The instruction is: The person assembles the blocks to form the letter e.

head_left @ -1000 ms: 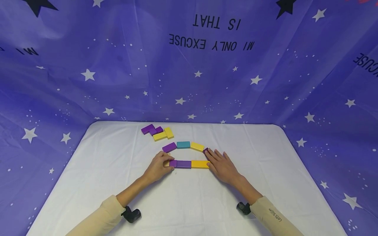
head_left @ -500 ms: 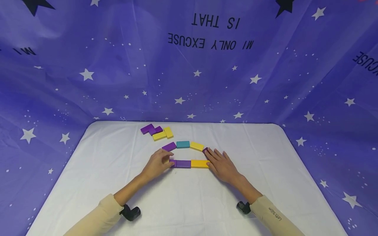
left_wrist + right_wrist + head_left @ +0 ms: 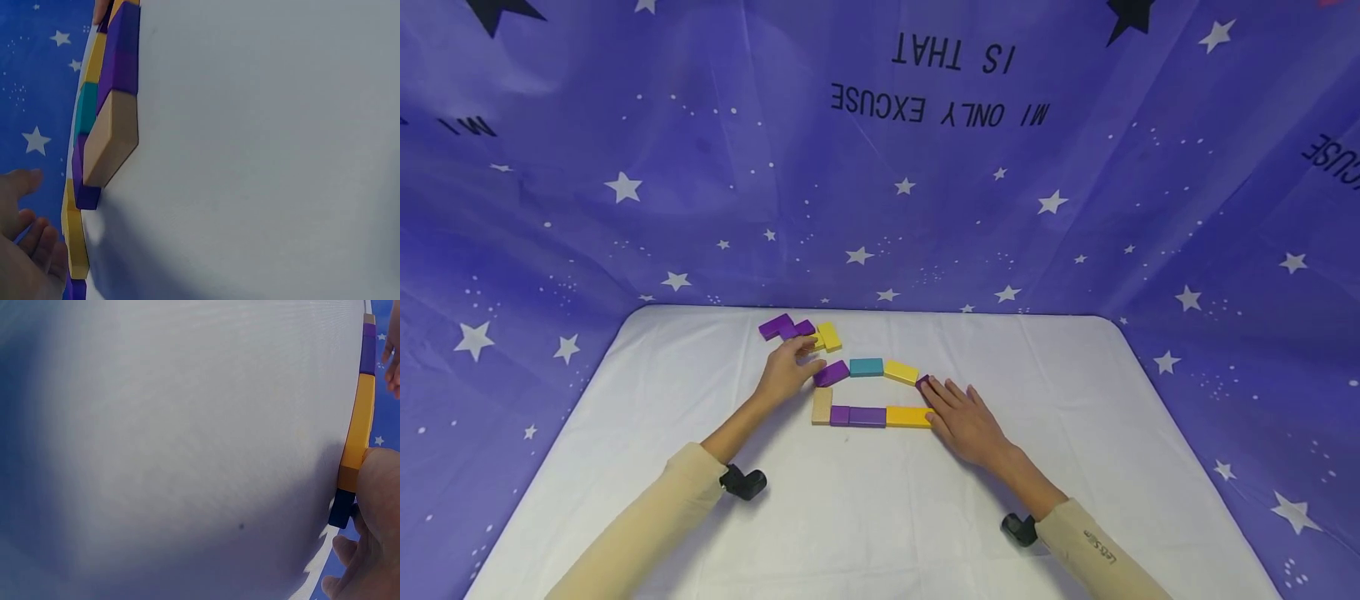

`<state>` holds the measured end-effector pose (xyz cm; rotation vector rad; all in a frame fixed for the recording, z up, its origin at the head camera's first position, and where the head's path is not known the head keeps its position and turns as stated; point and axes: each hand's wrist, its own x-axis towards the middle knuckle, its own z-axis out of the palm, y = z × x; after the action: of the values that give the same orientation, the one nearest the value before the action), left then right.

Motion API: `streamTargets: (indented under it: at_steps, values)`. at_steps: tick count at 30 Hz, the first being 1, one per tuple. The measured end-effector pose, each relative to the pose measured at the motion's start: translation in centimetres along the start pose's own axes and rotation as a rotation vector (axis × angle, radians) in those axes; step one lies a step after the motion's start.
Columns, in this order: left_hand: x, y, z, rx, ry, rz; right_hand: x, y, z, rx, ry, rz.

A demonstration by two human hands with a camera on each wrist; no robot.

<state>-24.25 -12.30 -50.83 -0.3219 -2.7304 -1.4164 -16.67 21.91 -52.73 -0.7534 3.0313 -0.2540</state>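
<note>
My left hand [image 3: 784, 375] hovers over the far-left pile with its fingers loosely bent. Its fingertips partly cover a yellow block [image 3: 818, 342], and in the left wrist view nothing shows in its grasp. Flat and spread, my right hand [image 3: 967, 427] rests on the right end of an orange-yellow block [image 3: 907, 417] and against a dark purple block [image 3: 922, 382], mostly hidden. A plain wooden block [image 3: 822, 407] closes the left side, touching two purple blocks [image 3: 867, 417] in the front row. Behind curve a purple block [image 3: 831, 373], a teal block [image 3: 867, 367] and a yellow block [image 3: 901, 372].
Other loose blocks lie in the pile, among them a purple block [image 3: 776, 327] and a tilted yellow block [image 3: 830, 336]. A white cloth [image 3: 880, 508] covers the table. A blue star-printed curtain [image 3: 880, 217] stands behind and at both sides.
My left hand lets go of the wooden block at the row's left end and moves away from me to the loose pile. The right hand stays in place.
</note>
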Motion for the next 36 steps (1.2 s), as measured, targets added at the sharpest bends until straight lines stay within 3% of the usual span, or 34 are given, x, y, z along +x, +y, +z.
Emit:
streamTargets:
  at_steps: [7,12,23,31,36]
  values:
    - [2.3,0.0,0.0,0.032,-0.015,-0.008,0.0,0.1,0.1,-0.007,-0.003,-0.002]
    - [3.6,-0.1,0.3,0.107,-0.050,-0.019,0.0,0.1,0.2,-0.006,0.000,-0.003]
    - [5.1,-0.8,0.7,0.251,-0.105,-0.009,0.0,0.3,0.3,-0.005,0.000,-0.005]
    - [5.8,-0.7,0.7,0.315,-0.177,-0.054,0.0,0.4,0.5,0.003,0.014,-0.011]
    - [6.1,-0.6,0.9,0.340,-0.171,-0.048,0.0,0.4,0.4,-0.009,0.012,-0.014]
